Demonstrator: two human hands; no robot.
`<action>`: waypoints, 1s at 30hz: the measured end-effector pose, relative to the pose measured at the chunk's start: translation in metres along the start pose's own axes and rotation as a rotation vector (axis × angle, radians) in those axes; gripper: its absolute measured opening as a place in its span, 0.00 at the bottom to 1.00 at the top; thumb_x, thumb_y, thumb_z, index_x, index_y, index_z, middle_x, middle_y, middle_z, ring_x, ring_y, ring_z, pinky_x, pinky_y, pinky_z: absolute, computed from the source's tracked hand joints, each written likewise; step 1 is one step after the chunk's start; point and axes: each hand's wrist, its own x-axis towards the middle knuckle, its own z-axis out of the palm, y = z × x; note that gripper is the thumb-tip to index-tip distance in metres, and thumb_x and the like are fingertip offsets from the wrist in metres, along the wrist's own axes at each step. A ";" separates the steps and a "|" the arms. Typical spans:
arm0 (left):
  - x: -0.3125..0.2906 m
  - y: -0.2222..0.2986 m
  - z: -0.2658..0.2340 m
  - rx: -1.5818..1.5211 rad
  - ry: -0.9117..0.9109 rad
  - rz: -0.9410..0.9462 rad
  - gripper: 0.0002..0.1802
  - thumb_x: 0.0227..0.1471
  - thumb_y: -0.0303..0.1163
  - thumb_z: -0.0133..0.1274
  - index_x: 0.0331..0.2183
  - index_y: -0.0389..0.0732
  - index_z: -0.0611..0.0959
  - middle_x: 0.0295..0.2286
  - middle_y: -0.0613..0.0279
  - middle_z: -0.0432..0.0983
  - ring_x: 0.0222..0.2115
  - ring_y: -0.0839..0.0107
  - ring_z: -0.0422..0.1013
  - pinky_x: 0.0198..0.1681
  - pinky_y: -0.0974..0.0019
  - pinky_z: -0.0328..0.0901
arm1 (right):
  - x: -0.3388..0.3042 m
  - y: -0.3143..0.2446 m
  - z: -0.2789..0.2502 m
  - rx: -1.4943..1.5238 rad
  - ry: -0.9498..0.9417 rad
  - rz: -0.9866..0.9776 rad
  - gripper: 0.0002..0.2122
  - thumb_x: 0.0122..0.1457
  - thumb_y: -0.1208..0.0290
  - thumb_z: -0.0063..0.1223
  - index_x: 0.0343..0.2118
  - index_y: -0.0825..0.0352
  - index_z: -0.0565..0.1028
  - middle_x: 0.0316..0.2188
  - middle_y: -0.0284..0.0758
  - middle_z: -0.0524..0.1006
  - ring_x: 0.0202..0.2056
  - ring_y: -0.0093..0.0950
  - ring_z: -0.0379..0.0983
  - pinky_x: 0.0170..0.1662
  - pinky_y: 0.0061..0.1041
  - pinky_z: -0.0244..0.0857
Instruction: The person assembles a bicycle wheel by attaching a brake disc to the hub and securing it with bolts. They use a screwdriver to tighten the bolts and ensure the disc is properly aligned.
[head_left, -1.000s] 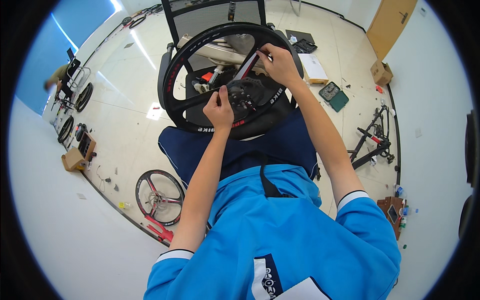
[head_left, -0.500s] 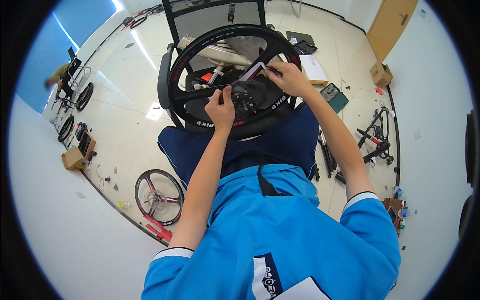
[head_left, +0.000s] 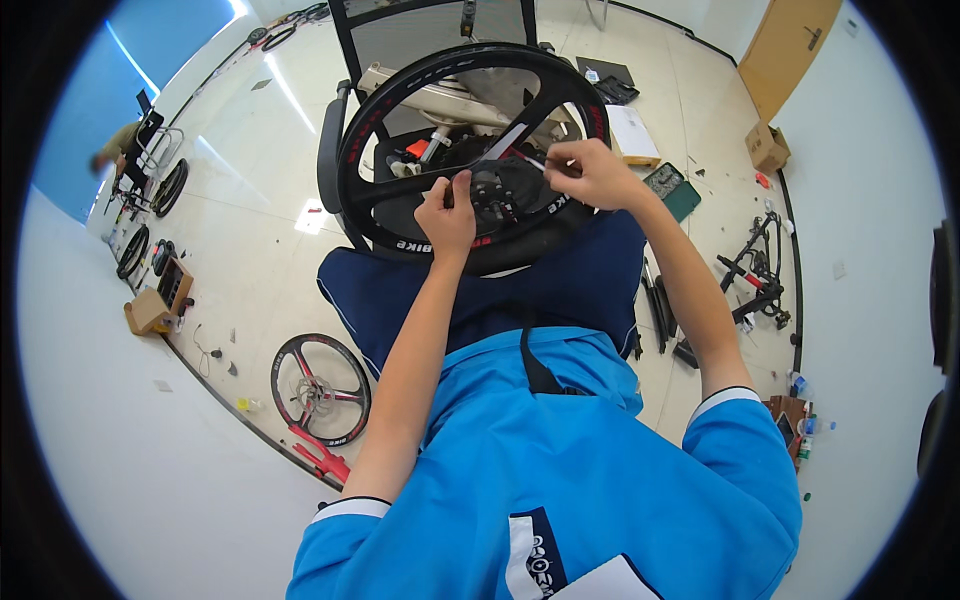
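A black three-spoke bicycle wheel (head_left: 408,187) with a tyre lies tilted before my lap, on the seat of an office chair. Around its middle is a dark hub (head_left: 492,196) with small bolts. My left hand (head_left: 447,215) is closed at the left side of the hub, thumb up; what its fingers pinch is mostly hidden. Pinched in my right hand (head_left: 592,175), a thin silvery rod-like tool (head_left: 534,163) points left toward the hub; its exact kind is too small to tell.
The chair's armrest (head_left: 329,155) rises at left, and a cream frame part (head_left: 440,103) lies behind the wheel. Another three-spoke wheel (head_left: 281,385) and a red fork (head_left: 318,455) are on the floor at left. A black bike frame (head_left: 762,285) and boxes line the walls. Far left, a person (head_left: 122,145) bends.
My right hand has shifted slightly down and right, turning so that the thin tool now shows pointing at the hub. My left hand stays almost in place at the wheel.
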 end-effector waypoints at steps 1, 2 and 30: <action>0.000 0.000 -0.001 0.003 -0.010 -0.006 0.29 0.60 0.43 0.56 0.17 0.35 0.64 0.13 0.72 0.54 0.18 0.84 0.51 0.20 0.71 0.47 | 0.000 0.003 -0.003 -0.023 0.047 -0.009 0.10 0.53 0.69 0.53 0.29 0.74 0.74 0.20 0.39 0.72 0.23 0.27 0.66 0.31 0.26 0.64; -0.002 -0.002 -0.001 -0.024 -0.011 -0.027 0.29 0.60 0.43 0.56 0.18 0.35 0.64 0.13 0.72 0.53 0.19 0.84 0.50 0.20 0.71 0.46 | -0.003 0.005 -0.006 -0.029 0.085 0.048 0.10 0.53 0.69 0.53 0.28 0.74 0.74 0.19 0.39 0.71 0.23 0.26 0.65 0.31 0.26 0.63; -0.010 0.001 -0.003 -0.040 -0.012 0.036 0.29 0.60 0.40 0.57 0.17 0.36 0.61 0.14 0.72 0.50 0.19 0.84 0.48 0.20 0.71 0.45 | 0.037 0.010 0.029 -0.370 0.549 -0.253 0.07 0.51 0.72 0.61 0.32 0.66 0.78 0.28 0.36 0.78 0.27 0.36 0.76 0.32 0.31 0.70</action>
